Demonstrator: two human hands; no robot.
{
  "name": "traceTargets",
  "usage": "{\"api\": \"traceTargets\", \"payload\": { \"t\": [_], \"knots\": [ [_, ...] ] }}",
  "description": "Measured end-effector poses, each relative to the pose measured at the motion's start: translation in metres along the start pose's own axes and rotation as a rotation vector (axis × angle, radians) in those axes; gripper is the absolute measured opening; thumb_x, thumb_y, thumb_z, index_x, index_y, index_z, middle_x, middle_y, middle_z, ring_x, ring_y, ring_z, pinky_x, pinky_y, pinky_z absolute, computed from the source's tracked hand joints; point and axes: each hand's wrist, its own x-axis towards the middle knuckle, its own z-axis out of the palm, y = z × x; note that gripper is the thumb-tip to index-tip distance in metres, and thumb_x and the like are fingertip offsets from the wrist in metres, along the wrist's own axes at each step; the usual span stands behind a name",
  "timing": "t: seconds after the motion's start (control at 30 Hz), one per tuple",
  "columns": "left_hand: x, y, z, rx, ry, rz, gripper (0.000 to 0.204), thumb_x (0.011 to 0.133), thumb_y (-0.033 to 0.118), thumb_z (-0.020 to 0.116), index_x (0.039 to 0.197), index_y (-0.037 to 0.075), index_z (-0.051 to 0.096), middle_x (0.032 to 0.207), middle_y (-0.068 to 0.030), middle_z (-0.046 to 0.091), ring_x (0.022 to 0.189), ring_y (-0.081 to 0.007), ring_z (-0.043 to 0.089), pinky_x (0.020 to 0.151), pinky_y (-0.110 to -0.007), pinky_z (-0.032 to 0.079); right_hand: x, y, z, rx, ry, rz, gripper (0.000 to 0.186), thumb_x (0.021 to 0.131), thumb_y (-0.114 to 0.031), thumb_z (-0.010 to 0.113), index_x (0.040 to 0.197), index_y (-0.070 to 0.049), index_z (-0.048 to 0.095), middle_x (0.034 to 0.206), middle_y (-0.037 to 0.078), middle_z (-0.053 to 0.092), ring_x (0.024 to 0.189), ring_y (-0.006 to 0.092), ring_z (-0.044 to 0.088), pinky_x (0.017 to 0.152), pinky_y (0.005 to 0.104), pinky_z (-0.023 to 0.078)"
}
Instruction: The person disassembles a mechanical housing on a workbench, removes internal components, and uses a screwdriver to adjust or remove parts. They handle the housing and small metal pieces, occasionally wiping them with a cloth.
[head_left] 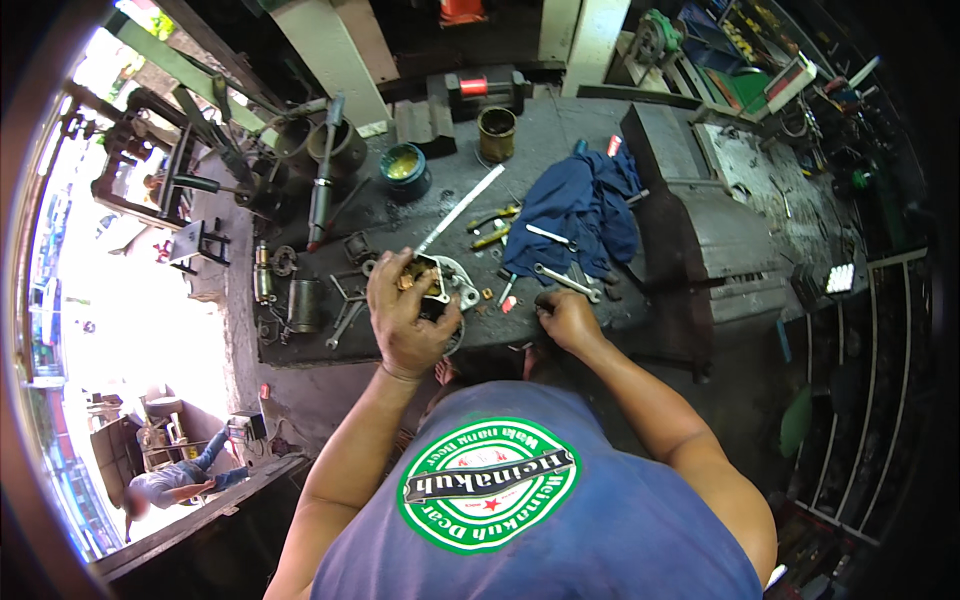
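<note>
My left hand (412, 320) grips a small silver metal housing (466, 292) at the near edge of the bench, fingers spread over its top and side. Copper-coloured parts show inside its opening. Curled fingers close my right hand (572, 322) at the bench edge, to the right of the housing; whatever is in them, if anything, is hidden. Just beyond that hand lies a combination wrench (566, 283). A second wrench (550, 236) rests on a crumpled blue cloth (580, 205). Between the hands are a screwdriver (508, 290) and small copper-coloured bits (487, 294).
Pliers (492, 237) and a steel ruler (462, 208) lie farther in. Behind stand a blue-rimmed tub (404, 172) and a rusty can (496, 134). Metal parts, including a cylinder (304, 305), crowd the left. A vise (484, 92) is at the back. Another person (190, 480) is lower left.
</note>
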Motion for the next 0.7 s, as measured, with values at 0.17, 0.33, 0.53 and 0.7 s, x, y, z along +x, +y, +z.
{"api": "traceTargets", "payload": {
  "t": [0.17, 0.33, 0.53, 0.7],
  "knots": [
    [-0.001, 0.0, 0.0, -0.004, 0.007, -0.009, 0.045, 0.069, 0.015, 0.095, 0.11, 0.004, 0.081, 0.147, -0.0203, 0.066, 0.143, -0.0479, 0.058, 0.123, -0.056, 0.044, 0.03, -0.095, -0.015, 0.794, -0.09, -0.034, 0.029, 0.101, -0.007, 0.078, 0.128, 0.003, 0.08, 0.109, 0.01, 0.085, 0.09, 0.0142, 0.076, 0.082, 0.0297, 0.062],
    [0.0, 0.003, 0.001, -0.007, 0.031, -0.003, 0.045, 0.069, 0.013, 0.094, 0.111, 0.003, 0.081, 0.147, -0.0215, 0.067, 0.142, -0.048, 0.059, 0.122, -0.056, 0.046, 0.04, -0.154, -0.017, 0.896, -0.116, -0.026, 0.03, 0.101, -0.003, 0.078, 0.128, 0.01, 0.077, 0.111, 0.014, 0.083, 0.092, 0.0147, 0.077, 0.081, 0.029, 0.065],
    [-0.001, 0.002, 0.001, -0.026, 0.053, -0.008, 0.044, 0.068, 0.013, 0.095, 0.109, 0.002, 0.081, 0.146, -0.0219, 0.068, 0.141, -0.0479, 0.06, 0.123, -0.057, 0.045, 0.04, -0.161, -0.018, 0.861, -0.101, -0.005, 0.028, 0.102, -0.002, 0.078, 0.126, 0.012, 0.077, 0.108, 0.014, 0.082, 0.09, 0.0159, 0.078, 0.079, 0.0302, 0.066],
    [-0.002, -0.001, -0.001, 0.003, 0.035, -0.009, 0.043, 0.073, 0.023, 0.093, 0.11, 0.004, 0.082, 0.147, -0.0185, 0.066, 0.141, -0.0466, 0.059, 0.126, -0.059, 0.042, 0.044, -0.157, -0.017, 0.844, -0.131, -0.068, 0.025, 0.105, -0.007, 0.077, 0.123, 0.011, 0.078, 0.098, 0.011, 0.082, 0.081, 0.0132, 0.075, 0.073, 0.0283, 0.062]
  ]
}}
